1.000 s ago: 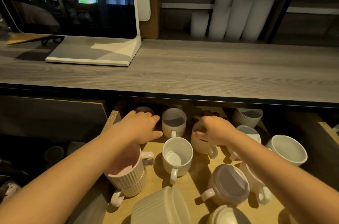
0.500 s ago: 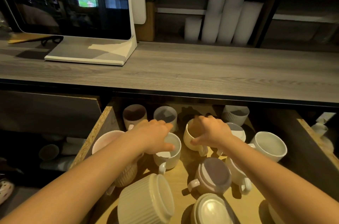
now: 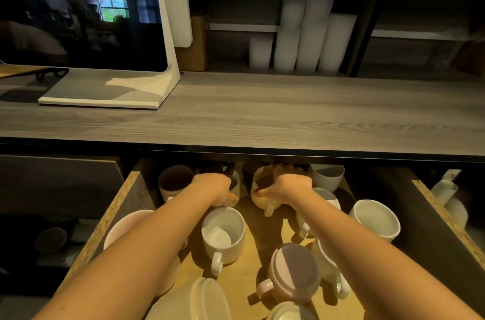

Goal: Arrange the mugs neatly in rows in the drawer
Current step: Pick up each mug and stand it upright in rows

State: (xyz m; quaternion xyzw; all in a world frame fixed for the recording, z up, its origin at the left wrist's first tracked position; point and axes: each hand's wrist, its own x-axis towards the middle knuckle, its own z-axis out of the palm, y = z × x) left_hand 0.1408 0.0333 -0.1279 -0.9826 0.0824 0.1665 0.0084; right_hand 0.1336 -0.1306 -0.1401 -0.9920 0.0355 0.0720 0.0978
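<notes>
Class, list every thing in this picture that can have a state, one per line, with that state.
drawer: pulled open
screen: dark, off
left hand: gripping a back-row mug
right hand: gripping a back-row mug
white mug: upright, empty
pink mug: upside down

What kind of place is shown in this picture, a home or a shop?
Probably a café or shop counter, though I cannot be sure. A screen on a white stand sits on the grey counter like a till, stacks of white paper cups stand behind it, and the open drawer holds many mugs.
</notes>
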